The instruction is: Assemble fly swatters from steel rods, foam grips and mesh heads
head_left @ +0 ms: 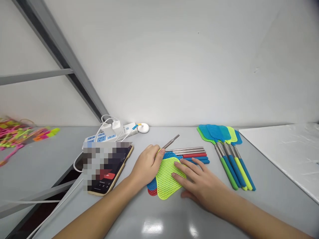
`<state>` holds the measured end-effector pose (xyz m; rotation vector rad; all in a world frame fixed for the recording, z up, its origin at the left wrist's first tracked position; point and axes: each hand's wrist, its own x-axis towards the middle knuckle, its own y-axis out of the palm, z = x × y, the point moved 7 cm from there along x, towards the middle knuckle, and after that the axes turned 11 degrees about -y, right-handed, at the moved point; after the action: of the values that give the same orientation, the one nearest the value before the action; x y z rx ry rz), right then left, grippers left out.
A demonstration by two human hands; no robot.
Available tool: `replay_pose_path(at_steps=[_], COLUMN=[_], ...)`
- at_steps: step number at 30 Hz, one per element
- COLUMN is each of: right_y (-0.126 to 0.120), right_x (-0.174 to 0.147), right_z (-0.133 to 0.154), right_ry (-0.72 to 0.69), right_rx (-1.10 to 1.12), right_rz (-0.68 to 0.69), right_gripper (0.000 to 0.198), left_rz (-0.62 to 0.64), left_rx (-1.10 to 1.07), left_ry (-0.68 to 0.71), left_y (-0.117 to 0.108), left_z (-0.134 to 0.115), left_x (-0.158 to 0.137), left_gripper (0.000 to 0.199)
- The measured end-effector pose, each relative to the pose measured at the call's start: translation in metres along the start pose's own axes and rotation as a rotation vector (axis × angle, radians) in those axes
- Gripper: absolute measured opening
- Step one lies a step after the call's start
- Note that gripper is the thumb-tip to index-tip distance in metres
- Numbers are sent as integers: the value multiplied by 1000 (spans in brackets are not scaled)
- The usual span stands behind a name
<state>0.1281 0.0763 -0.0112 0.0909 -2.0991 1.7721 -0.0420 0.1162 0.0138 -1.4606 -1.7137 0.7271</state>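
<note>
My left hand (pixel 148 163) is closed around a thin metal rod (pixel 171 141), whose free end points up and to the right. A bit of yellow shows at its base between the fingers; the rest is hidden in the fist. My right hand (pixel 196 179) has its fingers spread, with the fingertips on the edge of a yellow-green perforated fly swatter head (pixel 169 181). Beneath that lie blue swatter heads (pixel 151 185) and a red one (pixel 152 192). Just beyond are several metal rods (pixel 191 150), a red handle (pixel 194 155) and blue handles (pixel 199 161).
Several fly swatters (pixel 230 159) with blue, green and yellow parts lie in a pile to the right. A phone (pixel 112 179) and a power strip (pixel 99 136) with white cables stand left. White sheeting (pixel 284 146) covers the far right; colourful pieces (pixel 15 136) lie far left.
</note>
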Motion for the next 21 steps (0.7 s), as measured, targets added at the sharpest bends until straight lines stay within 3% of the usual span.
replay_pose_path(at_steps=[21], right_y=[-18], right_x=[-1], right_z=[17], right_ry=[-177], right_rx=[-15], right_rz=[-40], right_gripper=[30], left_rz=[90], left_rx=[-20], left_ry=[13], left_y=[2], left_z=[-3], left_x=[2], left_gripper=[45])
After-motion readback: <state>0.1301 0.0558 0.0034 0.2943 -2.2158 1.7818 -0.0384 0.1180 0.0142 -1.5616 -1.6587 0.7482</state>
